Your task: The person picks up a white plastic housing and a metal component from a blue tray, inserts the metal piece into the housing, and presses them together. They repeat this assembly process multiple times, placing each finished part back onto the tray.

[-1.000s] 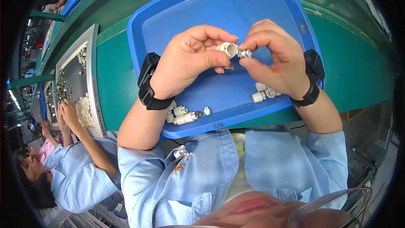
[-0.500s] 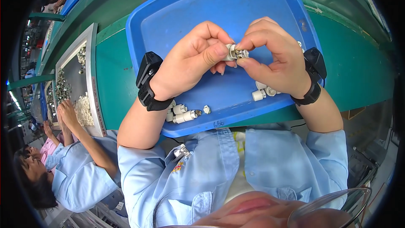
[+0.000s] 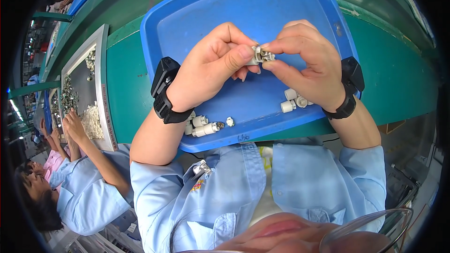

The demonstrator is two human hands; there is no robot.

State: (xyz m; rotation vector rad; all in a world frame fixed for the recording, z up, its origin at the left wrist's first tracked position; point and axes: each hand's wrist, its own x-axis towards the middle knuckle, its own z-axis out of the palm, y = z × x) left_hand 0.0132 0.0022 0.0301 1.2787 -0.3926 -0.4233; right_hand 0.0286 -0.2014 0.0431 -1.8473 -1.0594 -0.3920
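My left hand [image 3: 211, 68] is closed around a small white cylindrical housing [image 3: 253, 61], held above the blue tray [image 3: 220, 11]. From the housing's right end sticks a small white insert with metal parts [image 3: 267, 56]. Thumb and forefinger of my right hand [image 3: 309, 61] pinch that insert, and the two pieces meet between my hands. Below my left wrist, several white cylindrical pieces [image 3: 205, 129] lie in the tray, one with a brass-coloured end. A loose small white part [image 3: 230, 121] lies beside them. More white cylinders [image 3: 288, 106] rest under my right hand, which partly covers them.
The tray stands on a green bench [image 3: 126, 75]. To the left, a metal-framed tray [image 3: 106, 93] holds heaps of small metal and white parts. A co-worker's hands [image 3: 75, 126] reach over it. Green rails run along the far side of the bench.
My right hand has turned slightly at the insert, its fingers shifting a little. The joined pieces have moved barely to the left. Parts in the tray lie as before.
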